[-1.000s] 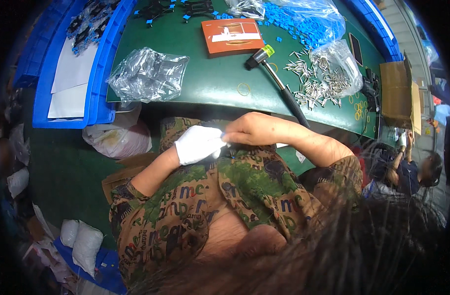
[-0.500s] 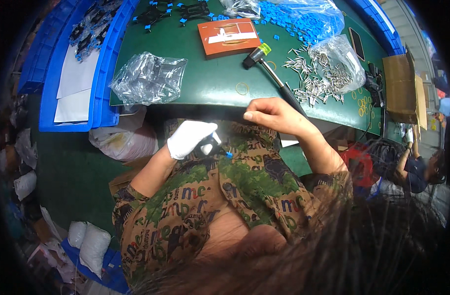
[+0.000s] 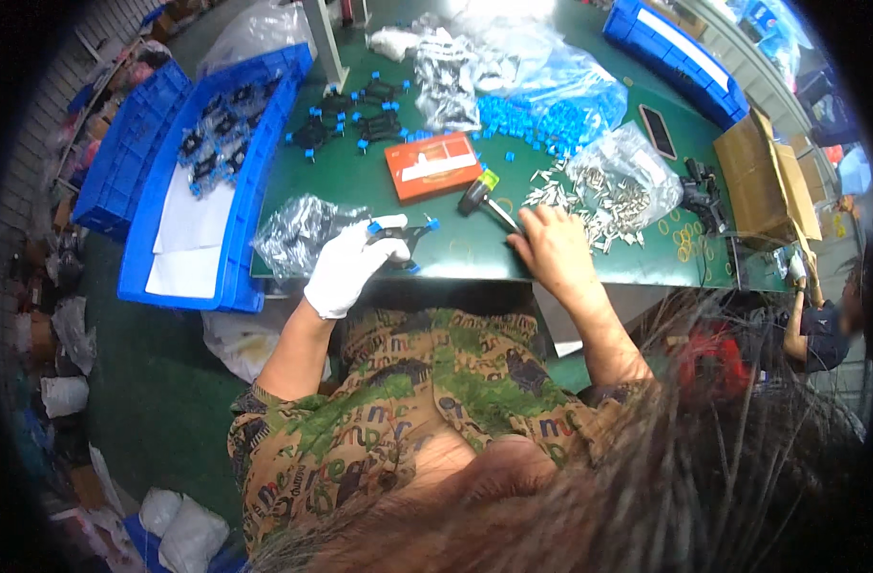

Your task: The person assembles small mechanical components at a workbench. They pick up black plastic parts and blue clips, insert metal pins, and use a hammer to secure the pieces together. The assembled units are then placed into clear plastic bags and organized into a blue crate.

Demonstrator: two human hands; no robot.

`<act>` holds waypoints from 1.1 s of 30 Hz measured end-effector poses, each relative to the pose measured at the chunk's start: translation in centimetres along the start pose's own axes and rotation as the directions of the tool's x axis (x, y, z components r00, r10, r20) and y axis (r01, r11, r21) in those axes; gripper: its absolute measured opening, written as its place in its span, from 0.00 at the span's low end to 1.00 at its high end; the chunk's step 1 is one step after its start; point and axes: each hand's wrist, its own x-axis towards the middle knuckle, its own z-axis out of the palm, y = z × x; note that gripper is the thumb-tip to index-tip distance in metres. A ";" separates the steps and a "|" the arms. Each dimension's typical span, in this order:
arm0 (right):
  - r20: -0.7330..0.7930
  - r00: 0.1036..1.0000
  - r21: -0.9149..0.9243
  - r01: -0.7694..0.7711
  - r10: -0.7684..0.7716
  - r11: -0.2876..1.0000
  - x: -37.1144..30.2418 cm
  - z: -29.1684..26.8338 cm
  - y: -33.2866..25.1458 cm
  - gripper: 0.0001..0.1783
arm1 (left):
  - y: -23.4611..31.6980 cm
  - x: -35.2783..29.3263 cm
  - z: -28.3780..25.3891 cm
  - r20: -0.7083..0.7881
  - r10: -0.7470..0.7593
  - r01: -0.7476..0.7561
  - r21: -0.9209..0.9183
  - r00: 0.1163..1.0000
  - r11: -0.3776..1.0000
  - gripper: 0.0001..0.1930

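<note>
Green worktop (image 3: 455, 256) is seen beyond the person's lap, with a blue tray (image 3: 207, 298) set at its end, left of the left hand (image 3: 346, 269). Half a second ago the left hand was held low over the lap; now it has been brought up and forward to the worktop's near edge. A small black frame (image 3: 405, 235) with blue tips is pinched between its gloved fingers and thumb, and the piece is shown clearly, where its shape was mostly hidden before. The bare right hand (image 3: 556, 246) has been moved forward too, onto the handle of the hammer (image 3: 474, 196); its fingers are loosely curved and slightly spread, and whether the handle is gripped cannot be told. Piece and tool are thus both within the hands' reach at the worktop, so the work is judged to have been shifted there from the lap. Beyond the hands, an orange-red box (image 3: 433, 169) is placed near the hammer head; metal pins (image 3: 616, 208) are scattered just right of the right hand, and a crumpled clear bag (image 3: 298, 234) is left beside the gloved one.
</note>
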 end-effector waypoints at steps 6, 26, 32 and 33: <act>0.002 1.000 0.235 0.004 -0.005 0.972 0.3 1.4 2.0 0.11 | 3.5 8.2 1.9 -0.070 0.096 -0.094 0.030 0.993 0.995 0.17; 0.010 0.991 0.744 -0.099 0.136 0.661 6.2 -3.0 0.3 0.22 | 0.8 14.0 1.8 0.003 0.232 -0.209 0.446 0.973 0.871 0.15; -0.426 0.902 0.553 0.203 0.065 0.808 8.0 -3.9 0.7 0.23 | 0.0 15.0 1.4 0.058 0.260 -0.240 0.614 0.964 0.752 0.13; -0.059 0.998 0.527 0.025 0.008 0.849 8.1 -3.2 0.8 0.23 | 1.6 14.3 1.7 0.042 0.249 -0.217 0.643 0.968 0.734 0.13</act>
